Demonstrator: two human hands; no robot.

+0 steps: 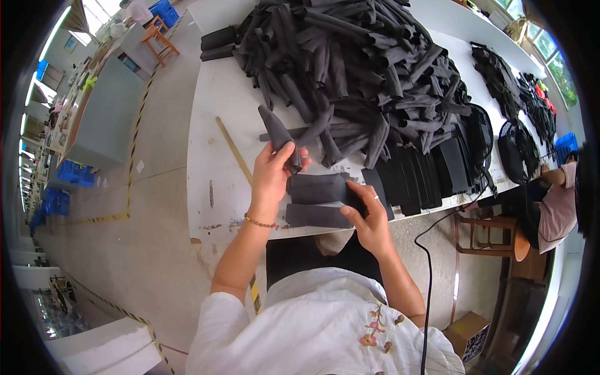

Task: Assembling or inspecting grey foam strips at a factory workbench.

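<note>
- So my left hand [273, 170] is wrapped round a rolled dark grey fabric piece [279, 136], thumb and fingers clamped on its lower end, and the narrow end sticks up and away from me.
- My right hand [370, 215] is down on the flat stack of the same grey pieces [319, 199] right at the near edge of the white table [215, 112]. Fingers are pinched on the stack's right edge, thumb underneath as far as I can tell.
- The big heap of rolled pieces [356, 59] sits just beyond my hands, taking up most of the tabletop, and a row of flat black pieces [431, 169] stands to the right of it.
- There's a thin wooden stick [234, 150] lying on the table just left of my left hand.
- Best guess on the step: one roll is lifted clear, with the right hand steadying or peeling the stack.
- Next move probably needs the roll kept tight so it doesn't spring open, and only one layer separated from the stack, which is fiddly because they cling together.
- Someone else's arm [556, 175] is at the far right, well away from me.
</note>
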